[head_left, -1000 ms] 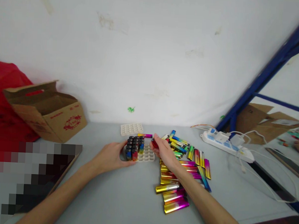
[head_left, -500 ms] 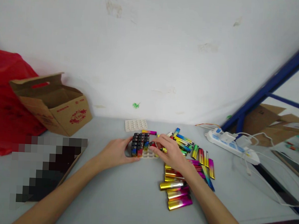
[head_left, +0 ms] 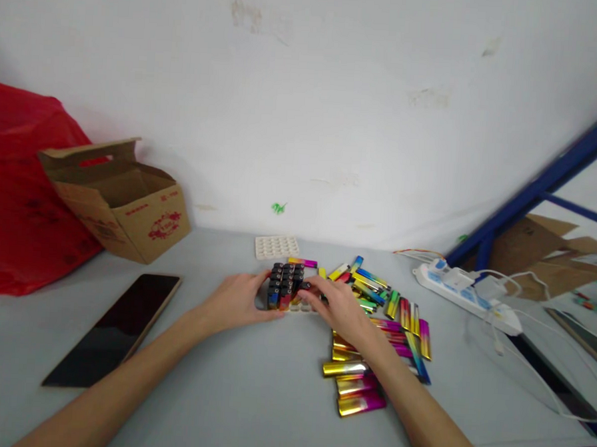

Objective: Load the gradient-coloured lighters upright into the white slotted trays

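1. Since the earlier frame, the right hand (head_left: 341, 309) had moved leftward, bringing a black-topped lighter (head_left: 305, 286) in against the standing group; its fingers pinched that lighter, though whether it sat in a pocket could not be told.
2. Nearest, shiny gold-and-magenta metallic lighters (head_left: 362, 403) lay loose at the right of the pale grey tabletop (head_left: 249, 394).
3. Beyond them, the left hand (head_left: 234, 303) had its fingers curled around the upright black-capped lighters (head_left: 284, 276) standing in a white pocketed tray (head_left: 305, 308).
4. Farther back, a second white pocketed tray (head_left: 277, 247) lay near the white wall (head_left: 335, 105).
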A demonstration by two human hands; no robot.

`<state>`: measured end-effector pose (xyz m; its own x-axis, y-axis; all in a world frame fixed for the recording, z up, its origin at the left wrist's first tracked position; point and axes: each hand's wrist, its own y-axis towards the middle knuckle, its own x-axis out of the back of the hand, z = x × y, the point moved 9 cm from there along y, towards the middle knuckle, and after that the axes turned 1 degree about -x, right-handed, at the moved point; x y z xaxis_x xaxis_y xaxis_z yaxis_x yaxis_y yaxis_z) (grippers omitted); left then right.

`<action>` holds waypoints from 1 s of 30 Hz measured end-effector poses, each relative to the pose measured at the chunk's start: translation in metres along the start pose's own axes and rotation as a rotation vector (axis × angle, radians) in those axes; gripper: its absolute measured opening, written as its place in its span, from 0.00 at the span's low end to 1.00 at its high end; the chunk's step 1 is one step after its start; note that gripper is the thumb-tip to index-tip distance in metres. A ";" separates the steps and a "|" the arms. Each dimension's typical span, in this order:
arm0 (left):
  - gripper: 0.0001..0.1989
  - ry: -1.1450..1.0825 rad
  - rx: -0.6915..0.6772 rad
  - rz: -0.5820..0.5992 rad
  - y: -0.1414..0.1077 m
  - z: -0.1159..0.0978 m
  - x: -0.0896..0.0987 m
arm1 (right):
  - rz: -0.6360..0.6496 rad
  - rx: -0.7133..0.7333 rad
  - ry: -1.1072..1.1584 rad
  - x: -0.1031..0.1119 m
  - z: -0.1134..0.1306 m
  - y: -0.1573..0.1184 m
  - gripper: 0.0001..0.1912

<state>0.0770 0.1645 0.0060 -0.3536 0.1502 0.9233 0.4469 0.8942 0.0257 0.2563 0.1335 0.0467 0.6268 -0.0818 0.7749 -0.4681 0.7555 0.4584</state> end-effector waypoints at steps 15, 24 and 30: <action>0.38 -0.029 -0.006 0.010 0.001 0.001 0.000 | 0.064 -0.022 -0.117 0.011 -0.005 0.003 0.17; 0.36 -0.030 -0.032 0.004 0.000 0.003 0.002 | 0.186 -0.174 -0.300 -0.008 -0.074 0.043 0.11; 0.34 -0.025 -0.021 0.004 -0.001 0.004 0.005 | 0.262 -0.222 -0.265 -0.021 -0.082 0.069 0.05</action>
<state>0.0719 0.1658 0.0087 -0.3724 0.1645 0.9134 0.4656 0.8845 0.0305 0.2619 0.2411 0.0263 0.3099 -0.0108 0.9507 -0.4264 0.8921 0.1492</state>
